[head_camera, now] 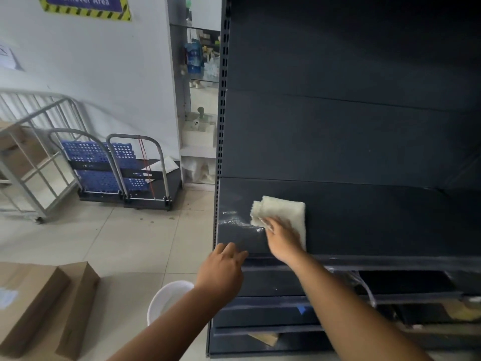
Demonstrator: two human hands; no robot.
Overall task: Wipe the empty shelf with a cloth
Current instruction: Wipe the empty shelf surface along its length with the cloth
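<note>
Now mid-wipe: folded white cloth (pixel 282 214) flat on dark empty shelf (pixel 364 220), near its left end. Right hand (pixel 282 237) pressing palm-down on cloth's near edge, fingers spread, not clenched, likely for even pressure. Wet streaks (pixel 235 220) just left of cloth, marking patch already damp. Left hand (pixel 223 267) at shelf's front lip, near left corner, loose, holding nothing, probably bracing. White bucket (pixel 166 300) on floor below shelf's left corner, handy for rinsing.
</note>
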